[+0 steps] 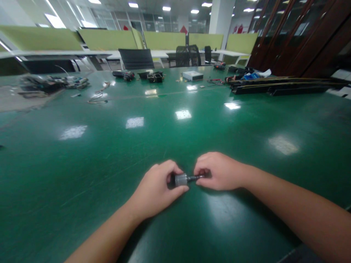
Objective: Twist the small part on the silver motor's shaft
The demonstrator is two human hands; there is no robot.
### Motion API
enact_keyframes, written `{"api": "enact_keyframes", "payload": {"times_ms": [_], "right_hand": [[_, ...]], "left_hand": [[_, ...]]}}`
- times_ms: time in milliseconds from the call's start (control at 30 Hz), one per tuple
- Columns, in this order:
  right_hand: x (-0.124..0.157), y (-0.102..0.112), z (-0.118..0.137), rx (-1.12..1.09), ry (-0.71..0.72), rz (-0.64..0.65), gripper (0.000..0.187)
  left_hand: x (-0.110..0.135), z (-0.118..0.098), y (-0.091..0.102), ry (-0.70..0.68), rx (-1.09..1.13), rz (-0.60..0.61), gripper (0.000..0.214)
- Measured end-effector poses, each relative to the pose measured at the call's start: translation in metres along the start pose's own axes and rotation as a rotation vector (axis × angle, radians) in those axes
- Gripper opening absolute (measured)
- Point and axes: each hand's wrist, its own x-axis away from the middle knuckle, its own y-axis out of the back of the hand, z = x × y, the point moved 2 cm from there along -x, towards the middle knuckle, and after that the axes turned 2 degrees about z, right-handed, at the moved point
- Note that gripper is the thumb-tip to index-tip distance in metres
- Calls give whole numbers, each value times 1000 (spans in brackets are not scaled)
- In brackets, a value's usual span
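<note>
A small grey cylinder with a thin dark shaft lies level between my two hands, low over the green tabletop. Around its thick grey end, the thumb and fingers of my left hand are closed. My right hand pinches the far tip of the shaft between thumb and bent fingers. The curled fingers hide part of each end. Whether the piece touches the table I cannot tell.
The glossy green table carries a tangle of parts at far left and a looped cable. Farther back are black parts, a silver box and long black strips on the right. Office chairs stand behind.
</note>
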Motion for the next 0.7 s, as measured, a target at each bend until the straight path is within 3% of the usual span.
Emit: {"api": "enact_keyframes", "payload": {"times_ms": [400, 700], "right_hand": [[4, 6, -5, -27, -10, 62, 6], [8, 21, -5, -31, -128, 153, 7]], "left_hand": [[3, 3, 0, 1, 12, 16, 23], [11, 5, 7, 1, 23, 13, 23]]}}
